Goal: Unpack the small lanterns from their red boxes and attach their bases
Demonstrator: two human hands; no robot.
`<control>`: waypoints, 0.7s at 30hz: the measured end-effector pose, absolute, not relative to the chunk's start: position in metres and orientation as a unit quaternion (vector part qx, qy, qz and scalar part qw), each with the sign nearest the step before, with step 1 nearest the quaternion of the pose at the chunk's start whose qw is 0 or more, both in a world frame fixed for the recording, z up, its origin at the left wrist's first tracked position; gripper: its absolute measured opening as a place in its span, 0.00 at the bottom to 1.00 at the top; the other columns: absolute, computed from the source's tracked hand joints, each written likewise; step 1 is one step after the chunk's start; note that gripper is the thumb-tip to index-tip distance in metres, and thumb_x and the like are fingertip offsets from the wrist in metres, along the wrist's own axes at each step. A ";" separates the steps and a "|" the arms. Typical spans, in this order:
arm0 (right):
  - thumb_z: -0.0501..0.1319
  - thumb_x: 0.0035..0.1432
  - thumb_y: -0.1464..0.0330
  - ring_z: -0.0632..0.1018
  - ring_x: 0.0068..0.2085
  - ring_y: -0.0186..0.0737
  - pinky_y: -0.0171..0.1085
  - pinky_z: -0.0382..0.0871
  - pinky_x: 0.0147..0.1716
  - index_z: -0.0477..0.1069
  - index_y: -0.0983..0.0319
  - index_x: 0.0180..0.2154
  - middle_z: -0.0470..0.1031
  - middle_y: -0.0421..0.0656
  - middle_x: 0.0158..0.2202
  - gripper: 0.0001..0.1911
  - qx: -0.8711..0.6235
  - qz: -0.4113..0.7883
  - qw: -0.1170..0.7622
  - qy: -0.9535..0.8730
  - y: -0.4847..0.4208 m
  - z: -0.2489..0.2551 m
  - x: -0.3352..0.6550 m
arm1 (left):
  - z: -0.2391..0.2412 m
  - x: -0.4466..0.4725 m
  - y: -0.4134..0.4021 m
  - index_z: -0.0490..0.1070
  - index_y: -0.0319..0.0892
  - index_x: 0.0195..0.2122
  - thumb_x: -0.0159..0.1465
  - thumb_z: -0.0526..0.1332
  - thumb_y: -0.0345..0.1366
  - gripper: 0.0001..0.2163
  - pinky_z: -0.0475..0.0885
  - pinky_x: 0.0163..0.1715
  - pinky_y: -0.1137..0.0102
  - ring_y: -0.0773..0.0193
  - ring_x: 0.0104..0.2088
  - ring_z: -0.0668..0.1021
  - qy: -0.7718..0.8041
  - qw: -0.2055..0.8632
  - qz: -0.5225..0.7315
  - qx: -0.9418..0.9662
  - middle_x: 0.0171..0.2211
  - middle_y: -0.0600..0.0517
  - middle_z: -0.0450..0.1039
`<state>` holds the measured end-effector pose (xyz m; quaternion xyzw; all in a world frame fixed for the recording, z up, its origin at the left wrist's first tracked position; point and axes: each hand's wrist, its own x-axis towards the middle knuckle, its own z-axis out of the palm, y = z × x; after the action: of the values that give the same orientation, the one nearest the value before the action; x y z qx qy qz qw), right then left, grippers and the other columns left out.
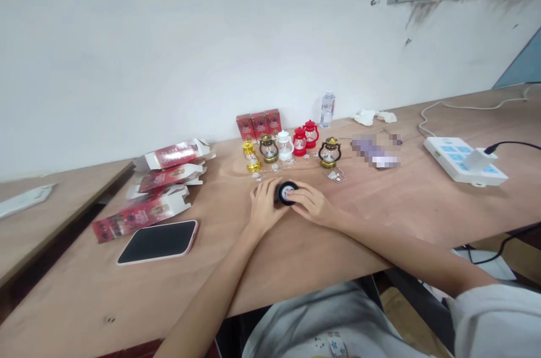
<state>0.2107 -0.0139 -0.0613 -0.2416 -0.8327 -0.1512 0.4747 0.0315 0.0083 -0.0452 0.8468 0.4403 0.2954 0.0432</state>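
Observation:
Near the middle of the table, my left hand (264, 203) is wrapped round the side of a small black round object (279, 194). A pale disc sits inside its dark rim and faces me; it looks like the underside of a small lantern, but the rest is hidden by my hands. My right hand (313, 204) grips it from the other side, with fingertips on the pale disc. Just beyond stand several small lanterns: a gold one (252, 158), a bronze one (269, 149), a white one (284, 146), two red ones (300, 142) and another bronze one (329, 153).
Opened red boxes (169, 177) lie at left, beside a phone (158, 241). Closed red boxes (259, 126) and a clear bottle (327, 110) stand near the wall. Small scraps (336, 176) lie by the lanterns. A power strip (462, 160) with cables is at right.

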 end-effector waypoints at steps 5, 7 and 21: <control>0.56 0.56 0.75 0.63 0.60 0.48 0.50 0.69 0.51 0.60 0.60 0.51 0.66 0.50 0.49 0.21 -0.243 -0.119 0.490 -0.829 -0.020 -0.059 0.211 | -0.045 0.033 0.008 0.63 0.46 0.50 0.56 0.61 0.35 0.19 0.60 0.50 0.63 0.57 0.50 0.70 0.423 0.056 0.317 0.847 0.49 0.49 0.70; 0.57 0.55 0.74 0.63 0.60 0.50 0.52 0.68 0.51 0.57 0.60 0.53 0.63 0.52 0.50 0.23 -0.269 -0.116 0.508 -0.810 -0.022 -0.056 0.211 | -0.044 0.033 0.008 0.64 0.47 0.49 0.56 0.61 0.34 0.19 0.62 0.48 0.63 0.57 0.50 0.71 0.434 0.062 0.327 0.837 0.49 0.49 0.70; 0.60 0.47 0.76 0.66 0.50 0.51 0.50 0.62 0.47 0.73 0.62 0.35 0.70 0.48 0.48 0.10 -0.523 -0.041 0.344 -0.779 0.006 -0.066 0.229 | -0.046 0.025 0.020 0.64 0.44 0.48 0.54 0.61 0.30 0.20 0.67 0.50 0.65 0.59 0.50 0.72 0.401 0.122 0.431 0.799 0.48 0.50 0.70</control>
<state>0.2288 0.0055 -0.0663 -0.5228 -0.7787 -0.0407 0.3444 0.0251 0.0205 -0.0463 0.7990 0.4008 0.4313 0.1222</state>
